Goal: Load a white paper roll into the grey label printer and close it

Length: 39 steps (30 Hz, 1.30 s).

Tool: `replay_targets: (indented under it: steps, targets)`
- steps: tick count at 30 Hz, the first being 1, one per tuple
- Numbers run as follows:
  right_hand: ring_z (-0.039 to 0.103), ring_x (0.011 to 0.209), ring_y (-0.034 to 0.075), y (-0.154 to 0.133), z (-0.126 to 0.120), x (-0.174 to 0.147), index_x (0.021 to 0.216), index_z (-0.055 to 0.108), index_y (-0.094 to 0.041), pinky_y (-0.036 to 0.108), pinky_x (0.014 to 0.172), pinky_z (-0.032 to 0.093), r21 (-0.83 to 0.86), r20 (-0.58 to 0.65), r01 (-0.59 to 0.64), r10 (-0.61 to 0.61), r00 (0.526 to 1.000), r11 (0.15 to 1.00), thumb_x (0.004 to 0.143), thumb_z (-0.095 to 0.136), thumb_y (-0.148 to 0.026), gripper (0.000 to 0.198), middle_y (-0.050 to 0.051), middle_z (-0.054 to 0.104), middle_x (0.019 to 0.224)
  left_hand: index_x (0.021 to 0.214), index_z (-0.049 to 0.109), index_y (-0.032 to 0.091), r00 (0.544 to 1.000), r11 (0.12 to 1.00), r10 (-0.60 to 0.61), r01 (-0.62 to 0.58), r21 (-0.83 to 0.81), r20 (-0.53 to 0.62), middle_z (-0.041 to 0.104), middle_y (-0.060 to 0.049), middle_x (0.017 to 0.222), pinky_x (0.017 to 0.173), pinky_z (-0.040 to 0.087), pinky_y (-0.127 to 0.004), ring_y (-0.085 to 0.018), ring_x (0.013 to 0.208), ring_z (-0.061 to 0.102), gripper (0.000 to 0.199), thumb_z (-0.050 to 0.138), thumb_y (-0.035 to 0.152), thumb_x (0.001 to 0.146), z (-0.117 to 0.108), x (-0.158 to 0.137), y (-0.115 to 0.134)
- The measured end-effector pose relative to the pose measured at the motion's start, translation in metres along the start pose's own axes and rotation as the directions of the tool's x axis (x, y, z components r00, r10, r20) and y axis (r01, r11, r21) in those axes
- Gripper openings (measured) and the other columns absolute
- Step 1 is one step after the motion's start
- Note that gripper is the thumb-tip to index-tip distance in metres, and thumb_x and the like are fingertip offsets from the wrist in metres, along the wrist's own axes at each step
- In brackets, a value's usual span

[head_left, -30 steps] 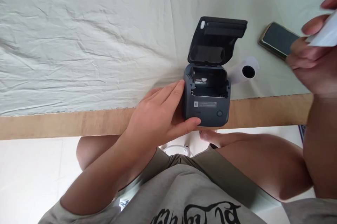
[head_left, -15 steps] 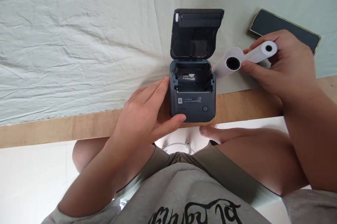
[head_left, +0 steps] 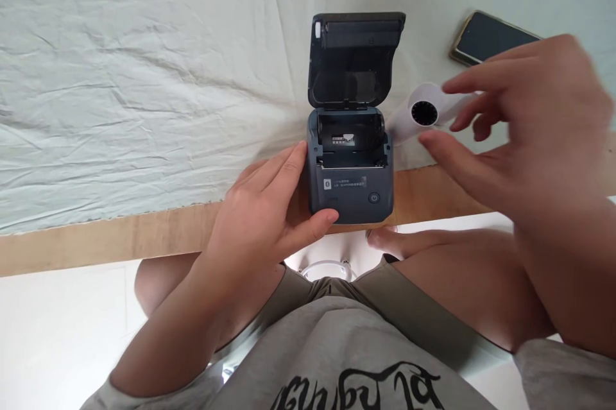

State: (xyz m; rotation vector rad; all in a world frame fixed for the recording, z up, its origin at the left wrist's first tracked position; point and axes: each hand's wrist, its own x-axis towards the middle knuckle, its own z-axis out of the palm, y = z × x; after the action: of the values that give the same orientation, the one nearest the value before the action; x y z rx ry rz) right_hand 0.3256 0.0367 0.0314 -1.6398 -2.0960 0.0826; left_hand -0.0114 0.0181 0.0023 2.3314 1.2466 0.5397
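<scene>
A small dark blue-grey label printer (head_left: pixel 350 195) stands at the table's front edge with its black lid (head_left: pixel 355 63) raised. Its paper bay lies exposed, with no roll inside. My left hand (head_left: pixel 262 205) holds the printer from the left, fingers along its side and thumb at its front corner. Just right of the printer is a white paper roll (head_left: pixel 402 124) with a dark hollow core facing me. Over it hovers my right hand (head_left: pixel 520 121), fingers apart and nothing gripped. A thinner white roll (head_left: pixel 453 106) is mostly hidden behind those fingers.
A phone in a clear-edged case (head_left: pixel 495 38) lies at the upper right, partly covered by my right hand. Pale wrinkled cloth (head_left: pixel 144 76) covers the table, leaving a bare wooden strip (head_left: pixel 120 237) along the front edge. My legs are below it.
My right hand has let go of the thinner white roll, spread its fingers and shifted slightly, blurred by motion. My left hand stays on the printer.
</scene>
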Motion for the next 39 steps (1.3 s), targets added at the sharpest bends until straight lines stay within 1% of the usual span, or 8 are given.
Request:
replay_targets:
  steps: [4,9,12,18,23,27,32,39]
  targets:
    - [0.064,0.078,0.011,-0.014,0.013,0.012,0.118,0.081,-0.026,0.030,0.070,0.051,0.005,0.011,0.092,-0.092,0.996,0.996,0.104,0.075,-0.045,0.025,0.008,0.078,0.113,0.174,0.058,0.017,1.000,1.000,0.001,-0.001,0.011,-0.013,0.071,-0.017,0.173,0.128,0.064,-0.052,-0.039,0.154,0.074,0.079,0.056,0.073,0.118,0.001,0.000,0.000]
    - [0.066,0.080,0.011,-0.010,0.017,0.009,0.128,0.072,-0.027,0.028,0.067,0.051,0.118,0.104,0.044,-0.056,0.993,0.992,0.099,0.066,-0.033,0.030,0.005,0.079,0.122,0.174,0.057,0.017,1.000,1.000,-0.027,0.027,0.009,0.015,0.071,-0.016,0.173,0.129,0.062,-0.050,-0.038,0.154,0.074,0.079,0.053,0.072,0.117,0.000,0.000,0.002]
    - [0.066,0.081,0.013,-0.008,0.019,0.008,0.137,0.066,-0.028,0.031,0.071,0.057,0.147,0.157,0.022,-0.045,0.987,0.989,0.100,0.071,-0.040,0.040,0.006,0.079,0.124,0.175,0.056,0.018,0.999,0.999,-0.043,0.043,0.005,0.017,0.070,-0.016,0.174,0.131,0.061,-0.051,-0.039,0.155,0.073,0.083,0.054,0.074,0.114,0.000,0.001,0.002]
    - [0.076,0.113,0.021,-0.002,0.028,0.011,0.119,0.071,-0.026,0.040,0.102,0.067,0.283,0.197,0.042,-0.101,0.975,0.958,0.099,0.067,-0.047,0.030,0.008,0.077,0.126,0.174,0.059,0.018,0.998,0.998,-0.056,0.056,-0.002,0.027,0.070,-0.016,0.174,0.131,0.061,-0.056,-0.041,0.155,0.073,0.081,0.060,0.071,0.112,0.000,0.002,0.003]
    - [0.069,0.085,0.014,0.000,0.030,0.007,0.142,0.065,-0.031,0.030,0.077,0.061,0.348,0.232,-0.010,-0.076,0.970,0.937,0.100,0.062,-0.038,0.043,0.003,0.074,0.111,0.174,0.059,0.017,0.999,0.999,-0.033,0.033,0.004,0.016,0.070,-0.017,0.174,0.131,0.061,-0.053,-0.040,0.156,0.073,0.084,0.054,0.076,0.115,0.000,0.001,0.001]
    - [0.073,0.104,0.018,0.001,0.031,0.009,0.133,0.071,-0.029,0.036,0.090,0.065,0.332,0.228,0.016,-0.097,0.969,0.943,0.097,0.069,-0.040,0.038,0.006,0.075,0.123,0.174,0.059,0.019,0.998,0.999,-0.054,0.054,0.003,0.024,0.070,-0.015,0.174,0.131,0.060,-0.052,-0.040,0.156,0.073,0.083,0.054,0.076,0.114,0.000,0.001,0.001]
    - [0.070,0.091,0.015,0.007,0.036,0.006,0.148,0.061,-0.028,0.034,0.083,0.064,0.345,0.212,0.006,-0.084,0.974,0.939,0.103,0.063,-0.034,0.046,0.005,0.075,0.117,0.175,0.058,0.015,0.999,0.999,-0.040,0.039,0.025,0.030,0.070,-0.016,0.174,0.131,0.061,-0.050,-0.039,0.155,0.073,0.086,0.051,0.077,0.116,0.000,0.001,0.001]
    - [0.075,0.111,0.021,0.008,0.038,0.005,0.148,0.063,-0.030,0.041,0.094,0.069,0.343,0.190,0.058,-0.130,0.973,0.938,0.106,0.068,-0.041,0.044,0.008,0.074,0.128,0.174,0.059,0.011,1.000,1.000,-0.004,0.004,0.031,-0.010,0.072,-0.019,0.171,0.129,0.062,-0.050,-0.040,0.151,0.075,0.085,0.053,0.074,0.117,0.000,0.000,0.001]
